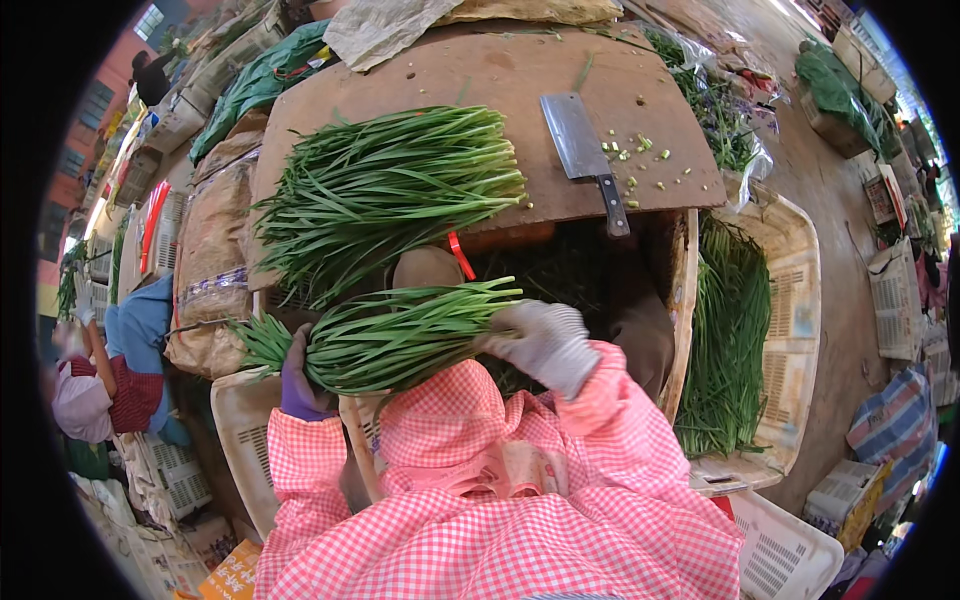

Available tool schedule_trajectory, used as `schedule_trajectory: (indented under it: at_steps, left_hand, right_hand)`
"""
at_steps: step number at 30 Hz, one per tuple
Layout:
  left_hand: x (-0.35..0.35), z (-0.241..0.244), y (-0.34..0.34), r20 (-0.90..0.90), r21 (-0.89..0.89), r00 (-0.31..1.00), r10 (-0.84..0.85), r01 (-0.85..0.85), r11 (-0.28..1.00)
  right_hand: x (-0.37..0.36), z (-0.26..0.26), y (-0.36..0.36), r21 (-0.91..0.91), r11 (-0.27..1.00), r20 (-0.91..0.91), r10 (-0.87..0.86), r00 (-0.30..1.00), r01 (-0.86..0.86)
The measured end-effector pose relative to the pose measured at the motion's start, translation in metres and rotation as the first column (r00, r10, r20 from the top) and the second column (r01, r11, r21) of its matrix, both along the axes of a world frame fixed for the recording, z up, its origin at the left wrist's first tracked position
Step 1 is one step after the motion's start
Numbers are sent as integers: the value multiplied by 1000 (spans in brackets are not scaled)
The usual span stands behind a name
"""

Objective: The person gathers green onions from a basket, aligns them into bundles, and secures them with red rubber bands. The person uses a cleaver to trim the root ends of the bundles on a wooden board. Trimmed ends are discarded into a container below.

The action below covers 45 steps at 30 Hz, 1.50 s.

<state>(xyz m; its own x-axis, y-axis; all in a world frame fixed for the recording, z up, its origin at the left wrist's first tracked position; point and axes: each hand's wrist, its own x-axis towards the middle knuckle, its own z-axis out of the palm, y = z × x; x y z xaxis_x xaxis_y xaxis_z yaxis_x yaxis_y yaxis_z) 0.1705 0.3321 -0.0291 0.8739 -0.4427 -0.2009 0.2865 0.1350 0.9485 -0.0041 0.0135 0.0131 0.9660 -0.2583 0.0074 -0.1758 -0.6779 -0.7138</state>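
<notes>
Over my lap lies a bundle of long green garlic chives (405, 334), held sideways between both hands. My left hand (300, 379), in a purple and grey glove, grips the leafy end at the left. My right hand (544, 341), in a pale knitted glove, closes around the bundle near its light stem ends. Just beyond, a larger heap of chives (397, 176) rests on the brown board (480, 75), stems to the right. A cleaver (574, 135) lies right of the heap, its black handle jutting past the board's near edge.
Cut stem bits (634, 161) are scattered beside the cleaver. A red strip (460, 256) hangs at the board's near edge. At my right stands a white plastic crate (795, 300) with more chives (724, 337). Stuffed sacks (217, 240) border the left; another person (112, 382) sits beyond them.
</notes>
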Motion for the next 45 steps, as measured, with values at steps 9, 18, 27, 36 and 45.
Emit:
schedule_trajectory:
  at_steps: [9, 18, 27, 36, 45]
  left_hand:
    - [-6, 13, -7, -97, -3, 995, 37, -38, 999]
    - [-5, 8, 0, -233, -49, 965, 118, -132, 990]
    - [-8, 16, -4, -203, -8, 973, 112, -116, 993]
    - [-11, 16, -7, -291, 15, 934, 205, -210, 978]
    - [-9, 10, 5, -219, -62, 969, 116, -132, 989]
  right_hand:
    - [-21, -43, 4, 156, 935, 222, -348, 911, 319]
    - [-111, -44, -85, -150, 817, -393, -566, 725, 556]
    - [24, 6, 22, -170, 985, 262, 22, 965, 23]
    - [-24, -10, 0, 776, 491, -12, -616, 788, 396]
    - [-121, -98, -78, -110, 851, -17, -519, 855, 514]
